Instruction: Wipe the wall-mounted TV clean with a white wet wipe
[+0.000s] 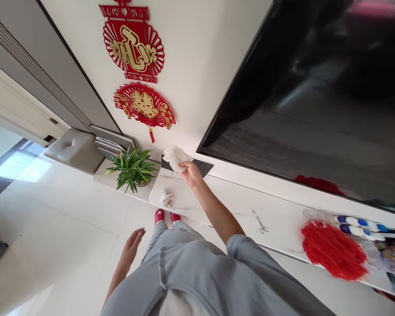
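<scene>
A crumpled white tissue (177, 158) is pinched between the thumb and fingers of my right hand (191, 173), which reaches over the cabinet top close to the wall. Behind the tissue, part of a dark grey panel (204, 167) shows. My left hand (133, 245) hangs over the floor beside my leg, its fingers stretched out and holding nothing. Near the cabinet's rounded corner lies another crumpled white tissue (166, 198).
Above the white cabinet (230, 197) is a large black television (309, 105). Scissors (260, 221) and a red stringy heap (332, 250) lie on the cabinet. A green plant (133, 169), a grey stool (75, 149) and red wall decorations (134, 48) are to the left.
</scene>
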`<state>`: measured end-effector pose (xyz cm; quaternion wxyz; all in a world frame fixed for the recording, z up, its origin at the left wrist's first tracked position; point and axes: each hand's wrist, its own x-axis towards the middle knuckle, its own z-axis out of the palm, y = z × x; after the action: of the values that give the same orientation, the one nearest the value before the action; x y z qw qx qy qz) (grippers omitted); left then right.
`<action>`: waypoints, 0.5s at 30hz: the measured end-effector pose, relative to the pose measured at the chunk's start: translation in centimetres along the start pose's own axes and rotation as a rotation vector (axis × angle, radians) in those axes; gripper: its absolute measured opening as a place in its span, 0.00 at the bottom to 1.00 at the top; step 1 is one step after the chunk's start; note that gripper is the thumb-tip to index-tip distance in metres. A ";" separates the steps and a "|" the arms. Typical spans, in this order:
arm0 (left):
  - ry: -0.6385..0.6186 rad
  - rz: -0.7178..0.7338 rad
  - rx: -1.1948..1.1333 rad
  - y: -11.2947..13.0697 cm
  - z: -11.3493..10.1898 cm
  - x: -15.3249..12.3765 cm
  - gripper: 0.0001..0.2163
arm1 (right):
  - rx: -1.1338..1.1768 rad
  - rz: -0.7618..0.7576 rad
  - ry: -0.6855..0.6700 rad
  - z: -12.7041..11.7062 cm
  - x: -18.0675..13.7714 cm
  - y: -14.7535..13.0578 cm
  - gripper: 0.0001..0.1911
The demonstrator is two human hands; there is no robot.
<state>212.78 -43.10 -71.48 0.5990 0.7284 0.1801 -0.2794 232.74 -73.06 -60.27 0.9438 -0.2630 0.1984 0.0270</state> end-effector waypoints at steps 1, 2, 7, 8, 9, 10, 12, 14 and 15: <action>-0.043 0.095 -0.083 2.0 0.2 1.3 0.34 | -0.004 0.011 -0.022 0.4 -1.0 0.3 0.33; -0.103 0.219 -0.153 4.5 0.8 2.5 0.33 | -0.010 0.019 -0.042 0.7 -1.9 0.6 0.33; -0.481 0.571 -0.523 18.9 6.3 6.9 0.38 | -0.064 -0.021 -0.051 2.1 -4.9 1.9 0.33; -0.473 0.528 -0.570 20.9 7.4 7.4 0.36 | -0.069 -0.051 -0.044 2.1 -5.2 2.0 0.33; -0.472 0.449 -0.593 22.6 8.5 8.0 0.34 | -0.069 -0.086 -0.042 2.0 -5.6 2.0 0.32; -0.466 0.393 -0.599 23.8 9.5 8.5 0.33 | -0.068 -0.118 -0.046 1.7 -5.9 1.9 0.30; -0.436 0.323 -0.581 25.3 11.0 9.8 0.30 | -0.068 -0.151 -0.056 0.3 -6.5 1.5 0.26; -0.372 0.331 -0.573 26.5 12.2 11.5 0.27 | -0.081 -0.134 -0.021 -2.0 -7.3 1.0 0.21; -0.330 0.346 -0.571 27.0 12.8 12.3 0.24 | -0.090 -0.115 0.027 -3.6 -7.8 1.0 0.20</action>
<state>236.09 -62.31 -59.89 0.8376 0.4966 0.0258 -0.2262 224.08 -73.62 -60.51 0.9283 -0.3164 0.1940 -0.0220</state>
